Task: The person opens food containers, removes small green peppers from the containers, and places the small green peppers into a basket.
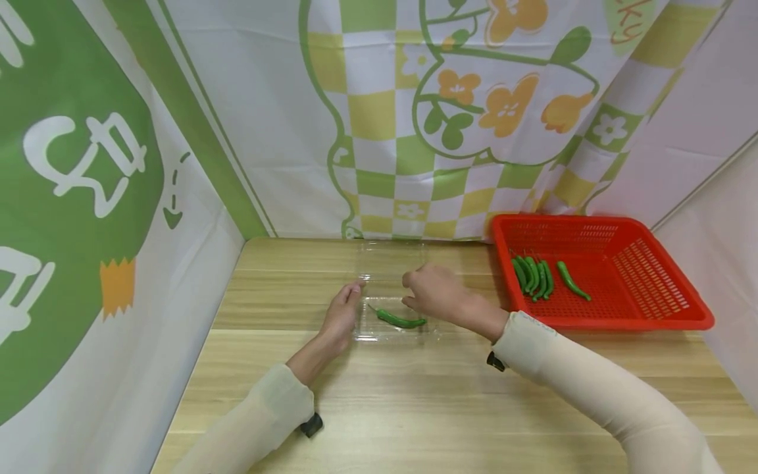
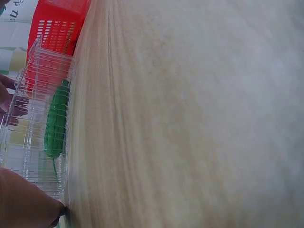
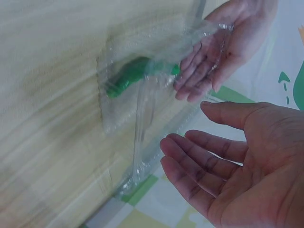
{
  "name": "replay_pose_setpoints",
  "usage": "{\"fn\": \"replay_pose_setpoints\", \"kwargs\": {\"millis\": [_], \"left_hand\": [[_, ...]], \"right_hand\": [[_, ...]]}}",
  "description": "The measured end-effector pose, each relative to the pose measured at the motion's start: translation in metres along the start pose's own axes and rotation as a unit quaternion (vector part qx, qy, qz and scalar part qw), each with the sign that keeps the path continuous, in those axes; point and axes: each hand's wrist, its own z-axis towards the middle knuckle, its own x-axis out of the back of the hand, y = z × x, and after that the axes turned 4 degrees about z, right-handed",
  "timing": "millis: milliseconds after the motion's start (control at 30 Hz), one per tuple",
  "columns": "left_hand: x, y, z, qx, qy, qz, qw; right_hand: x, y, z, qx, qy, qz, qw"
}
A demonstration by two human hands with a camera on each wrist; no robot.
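Note:
A clear plastic clamshell box (image 1: 379, 338) lies unfolded, its lid (image 1: 387, 259) toward the wall. Inside the near half rests one green chili pepper (image 1: 399, 320), its thin stem pointing left. My left hand (image 1: 341, 315) touches the box's left side. Through the plastic in the right wrist view, that left hand (image 3: 237, 45) shows fairly straight fingers. Over the box's right part hovers my right hand (image 1: 438, 289). The right wrist view shows this right hand (image 3: 237, 166) with a bare palm, loosely bent fingers and thumb apart, holding nothing.
At the right back stands a red perforated basket (image 1: 645, 316). Several green chili peppers (image 1: 535, 280) lie side by side at its left end, with another pepper (image 1: 571, 282) apart from them. Printed cloth (image 1: 391, 99) hangs behind the wooden table (image 1: 367, 408).

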Motion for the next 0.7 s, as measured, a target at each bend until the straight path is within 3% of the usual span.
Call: {"fn": "replay_pose_setpoints", "kwargs": {"millis": [333,700], "left_hand": [[-0.001,0.001,0.000,0.003,-0.001,0.006,1.0000],[0.000,0.002,-0.001,0.013,-0.003,0.006,0.9999]], "right_hand": [[-0.024,-0.010,0.005,0.004,-0.029,0.033,0.9990],[-0.043,-0.014,0.010,0.017,-0.037,0.016,0.9990]]}}
